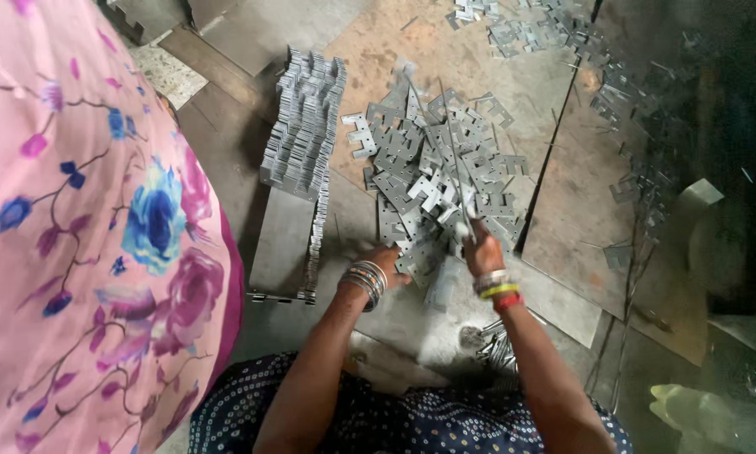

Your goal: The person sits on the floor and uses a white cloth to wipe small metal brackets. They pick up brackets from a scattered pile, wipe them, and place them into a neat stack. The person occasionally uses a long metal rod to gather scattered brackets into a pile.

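Gripping a thin rod [454, 155] in my right hand [481, 250], its length running toward frame top; left hand [384, 261] rests half-closed on plates [433, 164] just above.

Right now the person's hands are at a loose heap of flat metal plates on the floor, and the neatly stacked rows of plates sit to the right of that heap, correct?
Not quite. In the head view the stacked rows lie left of the loose heap, not right. Both hands, left hand and right hand, are at the heap's near edge.
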